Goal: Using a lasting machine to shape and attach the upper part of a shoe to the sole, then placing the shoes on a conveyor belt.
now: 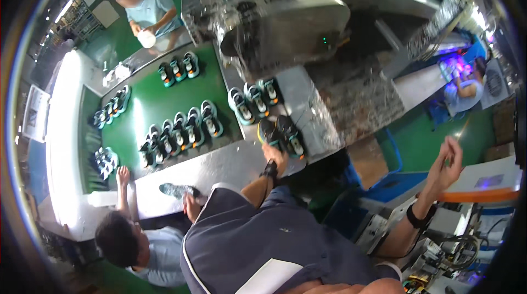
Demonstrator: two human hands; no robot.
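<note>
Green belt and steel counter (219, 168) fill the factory floor, rows of sneakers riding past. My left hand (274, 154) rests on a dark pair of shoes (281, 135) at the counter's edge, around 12 o'clock from my chest — its grip I cannot tell. My right hand (447, 165) hangs at 3 o'clock, fingers loosely spread, holding nothing. A careless nudge could, I judge, tip that pair off the edge. White placard (34, 113) at 9 o'clock — rectangular, unreadable.
</note>
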